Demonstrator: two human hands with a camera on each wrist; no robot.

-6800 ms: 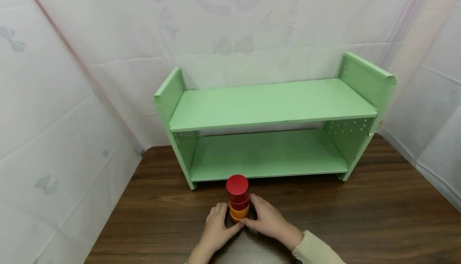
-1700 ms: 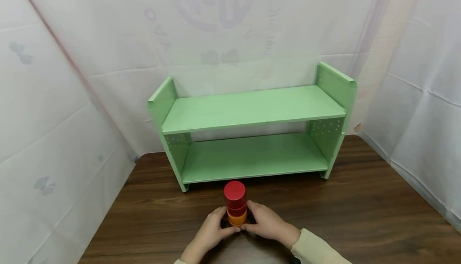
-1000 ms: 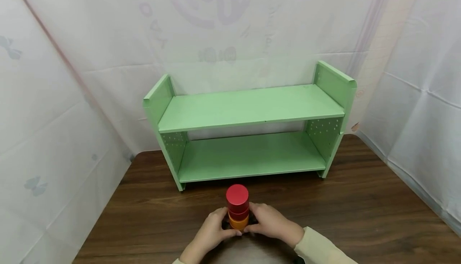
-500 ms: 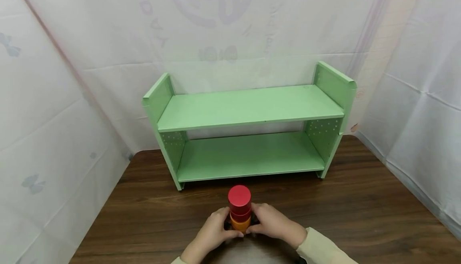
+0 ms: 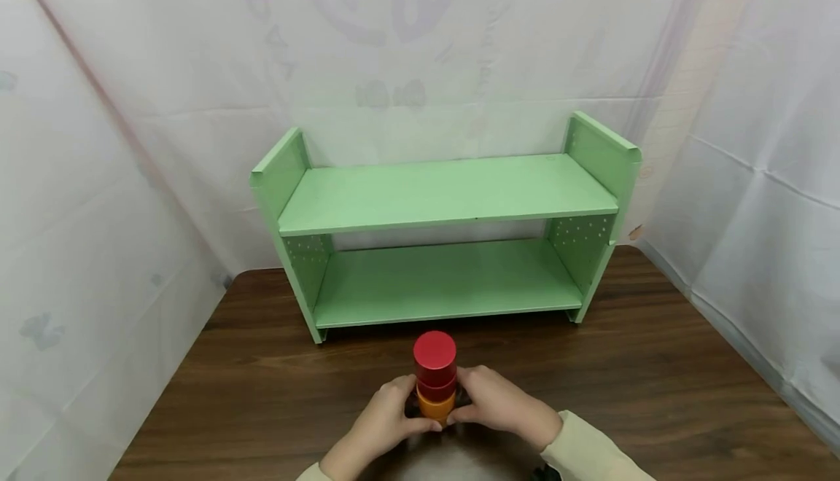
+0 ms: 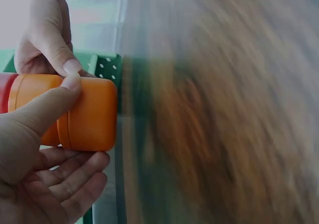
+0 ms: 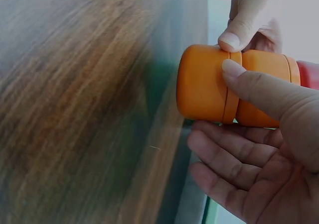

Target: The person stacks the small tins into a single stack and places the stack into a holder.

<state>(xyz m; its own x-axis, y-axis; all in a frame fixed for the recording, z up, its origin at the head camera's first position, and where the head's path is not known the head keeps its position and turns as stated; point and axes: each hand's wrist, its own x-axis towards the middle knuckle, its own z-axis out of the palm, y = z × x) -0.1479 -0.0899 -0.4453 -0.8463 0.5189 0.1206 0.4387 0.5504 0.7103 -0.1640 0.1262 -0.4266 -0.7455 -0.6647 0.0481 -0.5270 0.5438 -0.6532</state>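
Observation:
An upright stack of small round jars stands between my hands in the head view. The upper part is red (image 5: 435, 350) with a flat round top; the lower part is orange (image 5: 436, 409). My left hand (image 5: 387, 415) grips its left side and my right hand (image 5: 495, 402) its right side, both low on the orange. In the left wrist view the orange jar (image 6: 92, 117) shows a seam, with a thumb pressed near it and fingers underneath. The right wrist view shows the orange jar (image 7: 202, 84) with its base close over the tabletop.
Behind the stack stands a green two-tier shelf (image 5: 453, 189) with raised, perforated side panels. It sits on a dark wood-grain table (image 5: 656, 393). Pale printed sheets (image 5: 197, 44) hang around the back and sides.
Both hands keep their grip on the jars throughout. Relative to the shelf, the stack has shifted slightly to the right and a little towards me; the head view has also shifted.

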